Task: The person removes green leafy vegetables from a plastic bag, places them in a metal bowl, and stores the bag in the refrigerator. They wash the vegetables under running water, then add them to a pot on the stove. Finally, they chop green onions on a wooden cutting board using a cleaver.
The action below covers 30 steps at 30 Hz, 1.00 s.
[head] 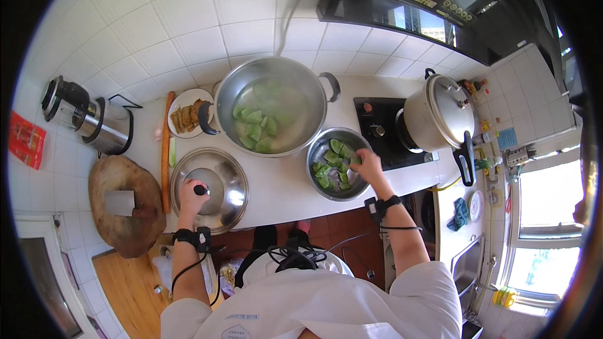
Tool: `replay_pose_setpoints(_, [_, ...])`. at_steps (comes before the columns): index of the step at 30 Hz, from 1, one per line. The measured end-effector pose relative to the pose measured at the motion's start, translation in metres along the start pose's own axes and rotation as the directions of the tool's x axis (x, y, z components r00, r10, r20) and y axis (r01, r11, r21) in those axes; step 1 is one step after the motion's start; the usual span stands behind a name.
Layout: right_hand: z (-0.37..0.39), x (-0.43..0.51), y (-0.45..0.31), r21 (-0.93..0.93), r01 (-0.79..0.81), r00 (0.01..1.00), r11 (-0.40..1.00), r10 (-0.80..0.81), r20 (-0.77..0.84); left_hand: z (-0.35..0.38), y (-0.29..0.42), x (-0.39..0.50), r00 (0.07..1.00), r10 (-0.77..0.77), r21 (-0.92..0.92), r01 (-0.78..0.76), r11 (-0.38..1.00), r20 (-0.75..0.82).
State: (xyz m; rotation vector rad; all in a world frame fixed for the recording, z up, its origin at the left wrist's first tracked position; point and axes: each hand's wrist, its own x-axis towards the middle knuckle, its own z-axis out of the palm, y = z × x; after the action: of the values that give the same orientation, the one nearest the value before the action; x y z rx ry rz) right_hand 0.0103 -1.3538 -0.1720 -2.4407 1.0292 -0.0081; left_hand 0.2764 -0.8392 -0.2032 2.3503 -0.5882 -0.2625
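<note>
My left hand (192,197) grips the black knob of a round stainless steel lid (234,169), which lies on the white counter. At the right rim of a metal bowl (316,188), my right hand (370,167) has its fingertips closed around a green piece. Several flat green leaf-shaped pieces (333,157) lie in that bowl. Behind it stands a large two-handled metal pot (301,143). More green pieces (254,127) sit in its cloudy liquid, and steam blurs the far part.
A plate (176,129) of browned food slices and a wooden rolling pin (166,174) lie at left. A cleaver (120,203) rests on a thick chopping block (101,174). On the right, a pressure cooker (424,113) stands on a black cooktop (384,150). Wrist cables hang near my body.
</note>
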Motion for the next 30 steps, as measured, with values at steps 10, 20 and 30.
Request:
replay_pose_setpoints(10, [0.094,-0.016,-0.012,0.182,-0.027,0.999,0.983,0.019,0.048,-0.004,0.008,0.003,0.999,-0.022,0.025,0.021,0.999,0.032])
replay_pose_setpoints(20, [0.059,0.013,-0.042,-0.056,0.265,0.942,0.963,-0.246,0.228,-0.003,0.003,0.0,1.0,-0.003,0.023,0.002,1.0,0.016])
replay_pose_setpoints(30, [0.078,-0.014,-0.019,0.184,0.385,0.901,0.904,-0.411,0.138,-0.003,0.007,0.0,1.0,0.004,0.039,-0.004,0.999,0.002])
